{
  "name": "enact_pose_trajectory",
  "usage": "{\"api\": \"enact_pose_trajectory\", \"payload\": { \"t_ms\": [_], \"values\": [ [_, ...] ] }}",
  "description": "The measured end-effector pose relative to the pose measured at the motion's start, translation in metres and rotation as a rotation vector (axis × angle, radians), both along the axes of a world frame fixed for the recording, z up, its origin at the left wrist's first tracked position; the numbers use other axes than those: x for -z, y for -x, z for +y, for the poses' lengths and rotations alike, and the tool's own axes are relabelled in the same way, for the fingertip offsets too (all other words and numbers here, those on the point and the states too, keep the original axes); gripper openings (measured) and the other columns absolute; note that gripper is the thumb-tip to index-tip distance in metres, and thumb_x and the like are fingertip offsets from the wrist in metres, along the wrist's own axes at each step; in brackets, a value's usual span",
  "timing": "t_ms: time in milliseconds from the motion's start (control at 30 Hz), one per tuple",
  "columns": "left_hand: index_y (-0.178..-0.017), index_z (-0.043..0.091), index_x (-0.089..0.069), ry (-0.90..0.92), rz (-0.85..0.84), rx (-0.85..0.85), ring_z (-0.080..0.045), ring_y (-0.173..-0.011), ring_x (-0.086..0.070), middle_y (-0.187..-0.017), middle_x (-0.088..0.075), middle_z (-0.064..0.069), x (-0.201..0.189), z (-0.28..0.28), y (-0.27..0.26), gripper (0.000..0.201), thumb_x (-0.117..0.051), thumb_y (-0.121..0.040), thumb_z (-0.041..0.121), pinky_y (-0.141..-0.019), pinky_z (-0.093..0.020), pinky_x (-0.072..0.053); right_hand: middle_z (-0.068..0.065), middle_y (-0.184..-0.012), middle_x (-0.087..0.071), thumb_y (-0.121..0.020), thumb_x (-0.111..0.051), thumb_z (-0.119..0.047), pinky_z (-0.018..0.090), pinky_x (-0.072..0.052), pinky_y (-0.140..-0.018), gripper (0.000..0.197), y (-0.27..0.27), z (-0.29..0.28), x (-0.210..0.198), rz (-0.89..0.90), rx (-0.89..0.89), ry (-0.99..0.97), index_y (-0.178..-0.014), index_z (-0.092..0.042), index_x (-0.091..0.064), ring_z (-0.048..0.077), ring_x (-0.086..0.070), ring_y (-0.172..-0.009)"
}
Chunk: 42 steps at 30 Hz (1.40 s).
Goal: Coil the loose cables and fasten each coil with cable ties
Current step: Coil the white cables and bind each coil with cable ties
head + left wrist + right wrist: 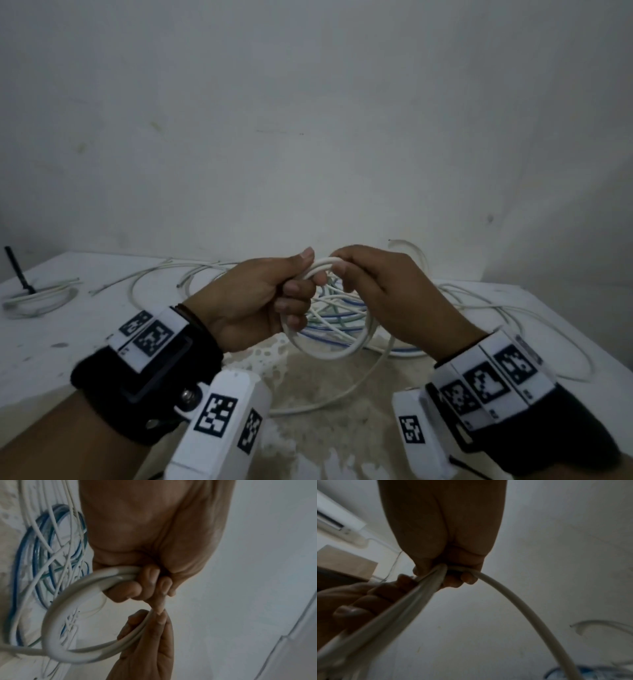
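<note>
Gripping white cable coil [325, 346] at top: left hand [253, 301] fingers clenched, right hand [387, 298] fingers curled round it.

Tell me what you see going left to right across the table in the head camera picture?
Tied white coil with a black cable tie → left hand → white cable loop held in both hands → right hand → loose white cables at the right edge.

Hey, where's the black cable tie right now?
In the head view, the black cable tie stands at the table's far left, on a small white coil, well left of the left hand.
</note>
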<state>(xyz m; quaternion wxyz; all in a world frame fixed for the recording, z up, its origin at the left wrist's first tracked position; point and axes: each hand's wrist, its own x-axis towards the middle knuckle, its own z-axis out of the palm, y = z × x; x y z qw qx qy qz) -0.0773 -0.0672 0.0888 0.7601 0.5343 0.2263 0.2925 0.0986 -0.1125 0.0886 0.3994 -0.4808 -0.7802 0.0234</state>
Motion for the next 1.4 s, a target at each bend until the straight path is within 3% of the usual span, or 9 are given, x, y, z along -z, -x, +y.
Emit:
{"api": "enact_pose_trajectory", "payload": {
  "t_ms": [167,300,633,767,900,1033,1133,1233,1400],
  "values": [
    [-0.09,0.002,-0.065,0.185,-0.101,0.336,-0.012,-0.049,-0.05,-0.063,-0.056,-0.002,0.011,0.006,0.004,0.027,-0.056,-0.09,0.028,-0.056,-0.029,-0.05,0.005,-0.069,-0.059,-0.098,-0.048,-0.023,0.021,-0.04,-0.062,0.023,-0.003,-0.009,-0.002,-0.002,-0.12,0.115,-0.086,-0.012,-0.065,0.014,-0.053,-0.065],
    [-0.1,0.002,-0.064,0.238,-0.184,0.47,-0.006,-0.05,-0.036,-0.058,-0.04,0.006,0.013,0.013,0.004,0.029,-0.054,-0.095,0.028,-0.051,-0.017,-0.039,-0.002,-0.065,-0.056,-0.097,-0.048,-0.027,0.023,-0.04,-0.058,0.022,-0.003,-0.009,-0.002,0.095,-0.109,0.118,-0.081,-0.027,-0.063,0.013,-0.051,-0.06],
    [-0.103,-0.006,-0.058,0.283,-0.541,0.049,-0.013,-0.057,-0.035,-0.072,-0.055,-0.007,0.006,0.051,0.039,0.039,-0.03,-0.104,0.021,-0.063,-0.029,-0.038,-0.002,-0.071,-0.061,-0.098,-0.044,-0.015,0.023,-0.043,-0.052,0.026,-0.046,-0.015,0.039,0.2,0.077,0.208,-0.096,-0.04,-0.052,0.007,-0.052,-0.049],
    [-0.076,0.004,-0.065,0.237,-0.544,-0.104,-0.008,-0.041,-0.029,-0.054,-0.039,0.006,0.012,0.054,0.035,0.009,-0.063,-0.078,0.013,-0.042,-0.021,-0.035,-0.02,-0.099,-0.062,-0.096,-0.044,-0.007,0.001,-0.037,-0.075,0.035,-0.043,-0.026,0.043,-0.03,0.074,0.3,-0.115,-0.031,-0.062,-0.011,-0.055,-0.086],
    [-0.072,0.004,-0.065,0.269,-0.58,-0.111,-0.01,-0.041,-0.035,-0.056,-0.039,0.006,0.026,0.056,0.032,0.008,-0.067,-0.069,0.011,-0.041,-0.022,-0.038,-0.007,-0.127,-0.054,-0.094,-0.04,-0.01,0.002,-0.029,-0.09,0.043,-0.039,-0.032,0.049,-0.229,0.102,0.254,-0.132,-0.026,-0.053,0.008,-0.049,-0.117],
    [-0.071,0.005,-0.064,0.248,-0.563,-0.119,-0.012,-0.046,-0.039,-0.061,-0.042,0.004,0.031,0.053,0.03,0.006,-0.065,-0.072,0.011,-0.046,-0.024,-0.041,0.011,-0.126,-0.057,-0.088,-0.043,-0.028,0.027,-0.039,-0.098,0.036,-0.037,-0.032,0.059,-0.299,0.172,-0.034,-0.105,-0.015,-0.071,0.019,-0.046,-0.119],
    [-0.071,0.009,-0.06,0.202,-0.536,-0.174,-0.01,-0.049,-0.042,-0.063,-0.043,0.005,0.029,0.045,0.024,0.026,-0.046,-0.091,0.018,-0.05,-0.022,-0.043,0.006,-0.12,-0.064,-0.089,-0.041,-0.027,0.021,-0.033,-0.1,0.038,-0.033,-0.032,0.068,-0.188,0.13,-0.054,-0.108,-0.01,-0.069,0.011,-0.047,-0.116],
    [-0.08,0.012,-0.05,0.154,-0.458,-0.266,-0.006,-0.045,-0.036,-0.059,-0.038,0.009,0.025,0.033,0.014,0.024,-0.037,-0.095,0.025,-0.048,-0.018,-0.042,0.002,-0.099,-0.07,-0.092,-0.045,-0.033,0.015,-0.038,-0.085,0.032,-0.022,-0.035,0.073,-0.014,0.164,-0.025,-0.103,-0.015,-0.068,0.009,-0.053,-0.099],
    [-0.092,0.008,-0.054,0.117,-0.415,-0.31,-0.005,-0.043,-0.032,-0.057,-0.037,0.008,0.027,0.017,-0.006,0.029,-0.039,-0.096,0.032,-0.043,-0.017,-0.036,0.002,-0.082,-0.065,-0.097,-0.046,-0.036,0.034,-0.045,-0.072,0.024,-0.001,-0.039,0.065,0.064,0.11,0.164,-0.093,-0.015,-0.059,0.017,-0.059,-0.077]
  ]
}}
